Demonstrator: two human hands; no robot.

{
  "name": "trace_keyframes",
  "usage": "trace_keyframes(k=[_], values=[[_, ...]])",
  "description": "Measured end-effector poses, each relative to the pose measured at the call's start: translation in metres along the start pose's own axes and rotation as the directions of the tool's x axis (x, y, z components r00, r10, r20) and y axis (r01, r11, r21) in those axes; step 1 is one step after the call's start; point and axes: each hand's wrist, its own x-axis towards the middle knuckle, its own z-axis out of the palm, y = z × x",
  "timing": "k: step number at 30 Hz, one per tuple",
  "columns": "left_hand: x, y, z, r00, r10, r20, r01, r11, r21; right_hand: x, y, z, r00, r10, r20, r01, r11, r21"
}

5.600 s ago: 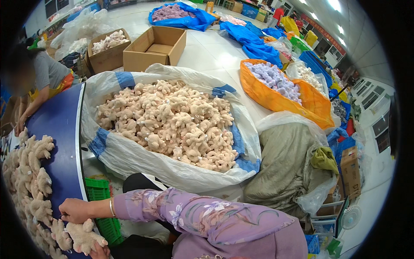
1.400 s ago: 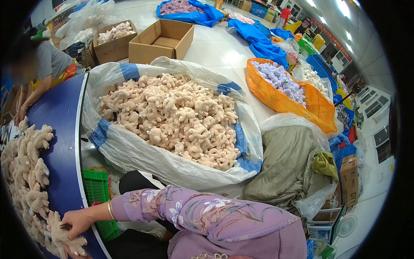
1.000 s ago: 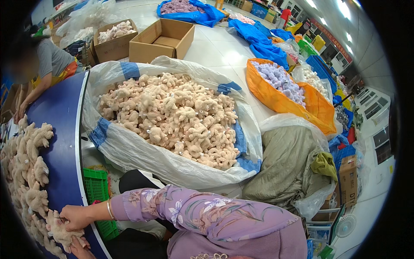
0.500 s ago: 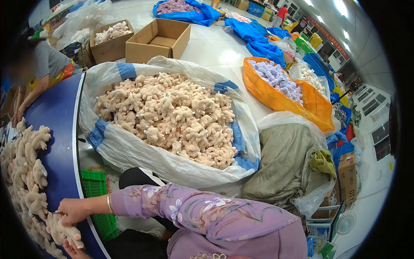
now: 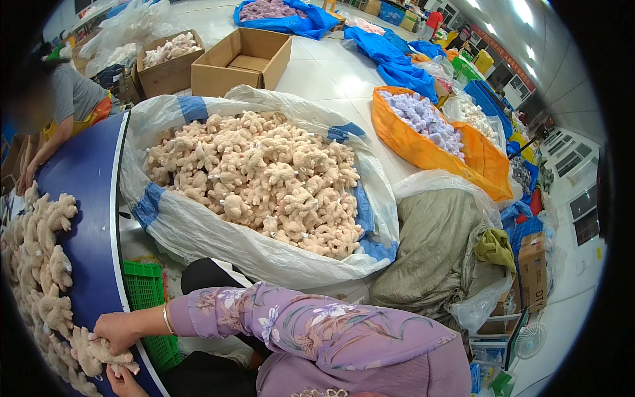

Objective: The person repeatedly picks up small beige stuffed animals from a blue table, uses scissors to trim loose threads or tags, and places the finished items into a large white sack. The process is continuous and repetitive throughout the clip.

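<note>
Lower left of frame: one cream plush toy [image 5: 91, 354] at the counter [image 5: 96, 264], beside the heap of similar toys [image 5: 49, 264]. Our right hand [image 5: 119, 332] has its grip closed on the upper part; our left hand [image 5: 127, 384] meets the lower edge, how firmly we cannot tell. Best we brace from below, left fingertips clear of the right's.

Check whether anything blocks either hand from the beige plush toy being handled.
Nothing visible: the right hand is on the plush toy, and the left hand touches its lower end. Other plush toys lie beside it, not between.
</note>
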Motion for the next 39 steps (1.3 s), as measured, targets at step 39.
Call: trace_keyframes(k=[39], values=[[-0.011,0.004,-0.002,0.996,-0.082,0.046,0.091,0.960,-0.263,0.009,0.007,0.002,0.978,-0.032,-0.207,0.066,0.985,0.161]])
